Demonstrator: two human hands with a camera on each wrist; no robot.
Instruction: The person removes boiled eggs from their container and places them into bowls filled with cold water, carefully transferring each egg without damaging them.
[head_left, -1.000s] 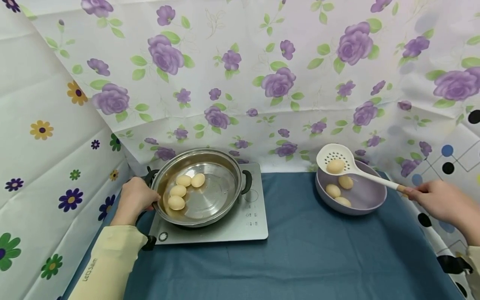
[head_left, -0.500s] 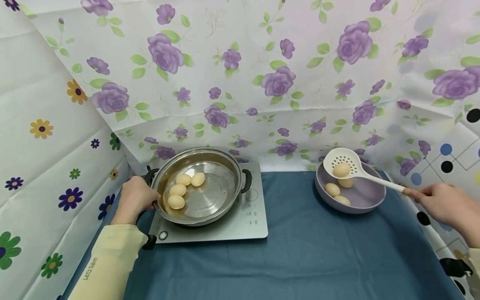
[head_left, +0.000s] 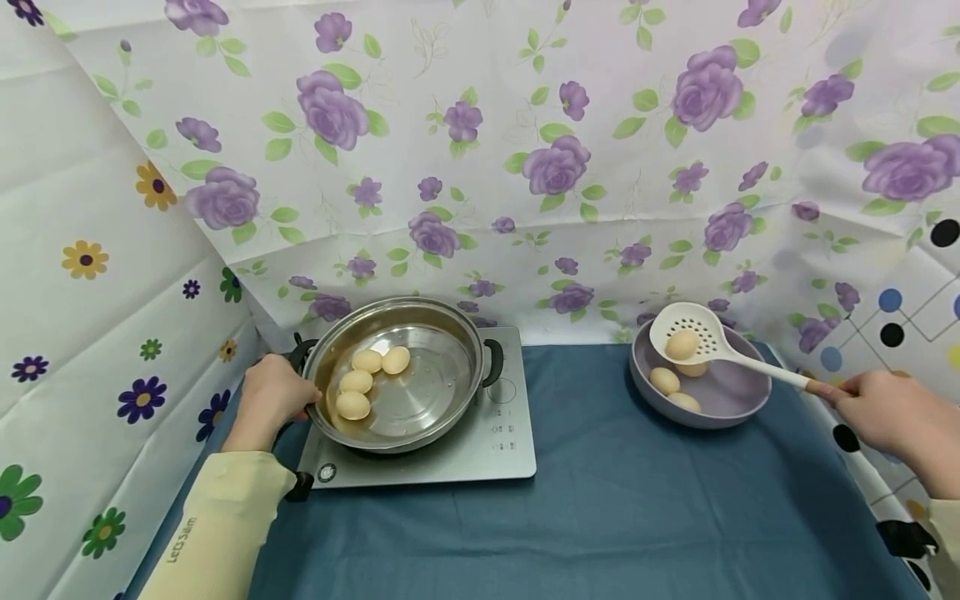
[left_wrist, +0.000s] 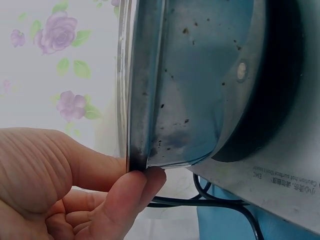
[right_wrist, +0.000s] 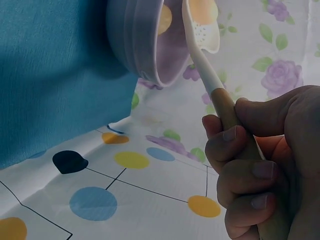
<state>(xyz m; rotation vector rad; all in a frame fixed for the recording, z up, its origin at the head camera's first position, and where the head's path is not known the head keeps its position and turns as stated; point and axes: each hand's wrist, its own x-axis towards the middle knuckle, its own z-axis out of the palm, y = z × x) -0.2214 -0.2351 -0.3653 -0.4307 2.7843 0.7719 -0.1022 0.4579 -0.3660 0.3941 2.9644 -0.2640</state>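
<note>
Fingers (right_wrist: 245,172) of the right hand (head_left: 892,417) are wrapped around the wooden handle (right_wrist: 227,107) of a white perforated skimmer (head_left: 678,317), with the thumb laid along it. One egg (head_left: 682,344) rests in the skimmer's head, which is held over the back left part of a mauve bowl (head_left: 738,392); whether the head touches the rim is hard to tell. Inside that bowl lie three more eggs (head_left: 663,381), one of them partly hidden behind the skimmer.

Thumb and forefinger of the left hand (head_left: 273,392) are closed together on the left rim of a steel pan (head_left: 431,400). Four eggs (head_left: 356,382) sit in the left half of the pan, grouped close together. The pan stands on a silver cooktop (head_left: 480,450), with a black side handle (head_left: 493,363) at its right.

Both the cooktop and the bowl are on a desk (head_left: 600,500) covered in blue cloth, well apart from each other. Black cables (left_wrist: 225,202) run beside the cooktop, and a sheet with purple flowers (head_left: 465,192) hangs behind.
</note>
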